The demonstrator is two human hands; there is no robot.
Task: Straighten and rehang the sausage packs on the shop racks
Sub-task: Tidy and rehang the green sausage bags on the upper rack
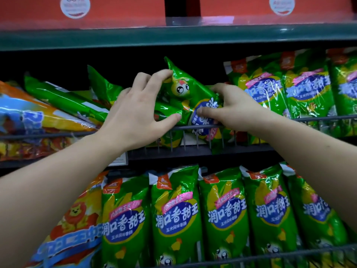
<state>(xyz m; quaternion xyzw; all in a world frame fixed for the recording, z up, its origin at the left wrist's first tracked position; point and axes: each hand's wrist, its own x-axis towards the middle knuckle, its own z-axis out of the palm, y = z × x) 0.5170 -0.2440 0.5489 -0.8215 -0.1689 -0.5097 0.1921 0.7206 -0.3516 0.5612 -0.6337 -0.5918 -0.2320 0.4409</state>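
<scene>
Both hands on one upside-down green pack (pixel 185 93), mid-straightening.
Left hand (pixel 135 113) and right hand (pixel 229 107) pinch its sides; next, turn it upright behind the rail (pixel 195 127).

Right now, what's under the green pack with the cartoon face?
Beneath the green pack held by the left hand and right hand, another green pack peeks through the wire rail. Hands and rail hide the rest.

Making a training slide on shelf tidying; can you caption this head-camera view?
Left hand and right hand grip a tilted, shiny green plastic sausage pack above the grey wire rack rail.
</scene>
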